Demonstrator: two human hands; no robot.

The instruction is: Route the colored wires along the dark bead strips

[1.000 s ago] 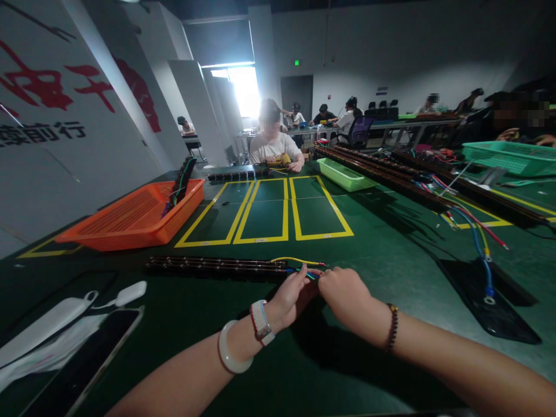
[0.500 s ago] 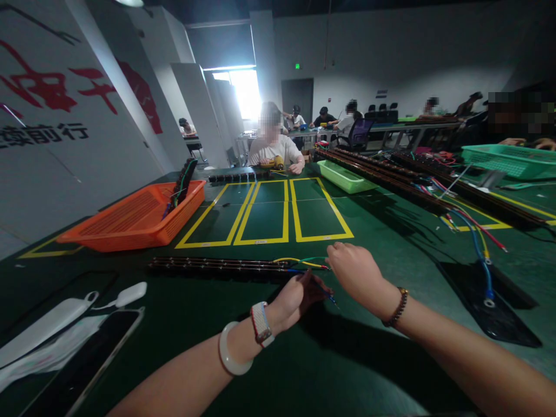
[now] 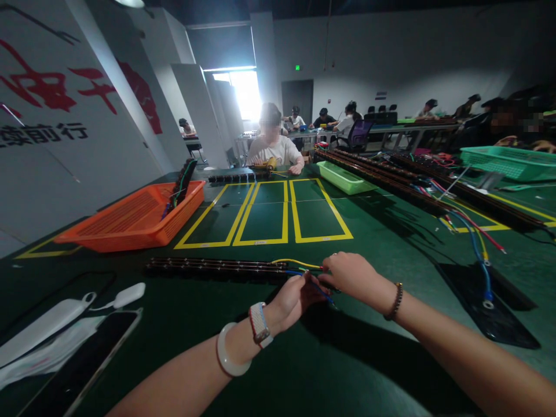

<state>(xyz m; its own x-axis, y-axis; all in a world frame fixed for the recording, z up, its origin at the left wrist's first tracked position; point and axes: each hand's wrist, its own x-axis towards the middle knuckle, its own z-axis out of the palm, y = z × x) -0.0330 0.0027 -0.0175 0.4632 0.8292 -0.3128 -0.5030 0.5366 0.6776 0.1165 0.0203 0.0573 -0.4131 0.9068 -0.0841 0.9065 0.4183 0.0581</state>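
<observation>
A long dark strip assembly [image 3: 217, 267] lies crosswise on the green table, with coloured wires leaving its right end. My left hand [image 3: 293, 298] is closed around the blue wire [image 3: 326, 294], whose tip pokes out past the fingers. Just to the right, my right hand [image 3: 351, 278] is closed in a pinch close to the left fingertips. The green wire [image 3: 303, 269] runs in between the two hands and appears pinched by the right; its end is hidden. The yellow wire [image 3: 297, 262] arches above and ends beside the right fingers.
An orange basket [image 3: 125, 243] holding another wired strip stands at the left. Phones and a white case [image 3: 47, 324] lie front left. Long strips [image 3: 382, 179], a green basket [image 3: 343, 179] and a black phone [image 3: 499, 318] are on the right. A person [image 3: 275, 147] sits opposite.
My right hand has moved down and slightly left, to the left fingertips, drawing the green wire lower. My left hand stays almost where it was, on the blue wire.
</observation>
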